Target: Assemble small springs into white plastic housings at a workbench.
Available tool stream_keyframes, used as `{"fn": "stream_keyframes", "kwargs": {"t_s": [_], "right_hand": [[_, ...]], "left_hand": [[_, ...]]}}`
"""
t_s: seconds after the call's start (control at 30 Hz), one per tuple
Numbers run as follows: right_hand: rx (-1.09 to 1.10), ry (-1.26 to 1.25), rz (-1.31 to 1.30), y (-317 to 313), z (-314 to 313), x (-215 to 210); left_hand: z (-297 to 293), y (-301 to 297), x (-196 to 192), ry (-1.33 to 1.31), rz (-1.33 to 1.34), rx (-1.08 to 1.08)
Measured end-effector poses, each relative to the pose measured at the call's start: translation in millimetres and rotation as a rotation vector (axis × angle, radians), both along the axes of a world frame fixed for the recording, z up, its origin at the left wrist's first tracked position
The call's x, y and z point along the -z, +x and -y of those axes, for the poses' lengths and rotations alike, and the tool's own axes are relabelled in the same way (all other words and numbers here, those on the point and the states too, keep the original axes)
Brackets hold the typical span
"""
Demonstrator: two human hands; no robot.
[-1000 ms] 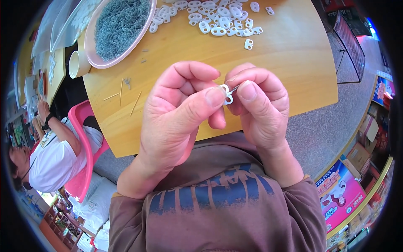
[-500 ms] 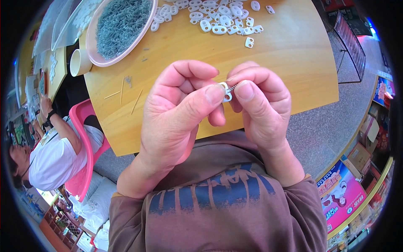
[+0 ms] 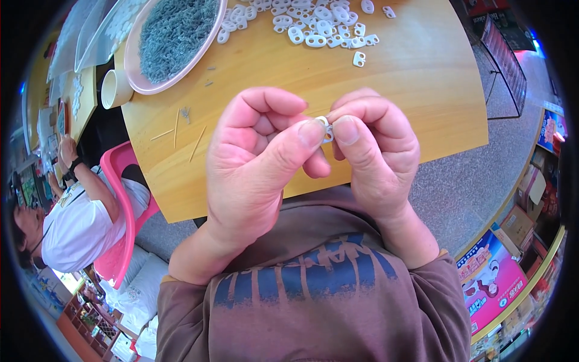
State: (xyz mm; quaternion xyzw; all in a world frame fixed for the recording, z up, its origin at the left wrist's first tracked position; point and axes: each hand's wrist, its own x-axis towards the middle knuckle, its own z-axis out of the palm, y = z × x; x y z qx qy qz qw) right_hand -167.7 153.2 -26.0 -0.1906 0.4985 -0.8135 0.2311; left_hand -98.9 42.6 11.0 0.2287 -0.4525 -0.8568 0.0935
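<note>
Over the near part of the table, my left hand (image 3: 259, 154) pinches a small white two-holed plastic cord-lock piece (image 3: 326, 135) between thumb and fingers. My right hand (image 3: 377, 148) meets it from the right, its thumb and forefinger closed on a small metal spring (image 3: 329, 127). Only a sliver of the spring shows at the piece's edge; the fingertips cover the rest. How far it sits inside the piece I cannot tell. Similar white plastic pieces (image 3: 315, 40) lie loose at the far side, with one piece (image 3: 359, 59) a little nearer.
A pink basin (image 3: 136, 77) heaped with springs (image 3: 178, 39) stands at the far left, beside a cream roll (image 3: 116, 89). Thin wooden sticks (image 3: 198, 144) and a few loose springs (image 3: 186, 114) lie left of my hands. A person (image 3: 78, 223) sits on a pink chair (image 3: 125, 223) to the left.
My right thumb and fingers have moved left against the white piece. The spring that stuck out between the hands is now mostly hidden.
</note>
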Motion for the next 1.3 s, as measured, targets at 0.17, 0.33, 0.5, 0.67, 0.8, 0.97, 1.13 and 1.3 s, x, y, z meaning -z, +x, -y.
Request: {"fn": "stream_keyframes", "kwargs": {"t_s": [0.17, 0.33, 0.5, 0.67, 0.8, 0.97, 1.13, 1.3], "right_hand": [[0.051, -0.057, 0.092, 4, 5, -2], [0.046, -0.04, 0.022, 2, 4, 0], [0.016, -0.069, 0.054, 3, 2, -1], [-0.011, -0.068, 0.128, 4, 3, 0], [-0.041, -0.098, 0.186, 7, 3, 0], [-0.047, -0.089, 0.199, 4, 2, 0], [-0.032, 0.042, 0.207, -2, -1, 0], [-0.019, 0.007, 0.23, -1, 1, -4]], "left_hand": [[-2, -1, 2, 0.064, 0.006, -0.029], [0, 0, 5, 0.141, -0.009, -0.014], [-2, 2, 4, 0.103, -0.016, -0.035], [-1, 1, 7, 0.037, -0.017, -0.039], [0, 0, 9, 0.0, -0.03, -0.033], [3, -1, 11, -0.015, -0.04, -0.036], [2, 0, 11, -0.027, -0.013, -0.049], [1, 0, 11, -0.039, -0.02, -0.046]]}}
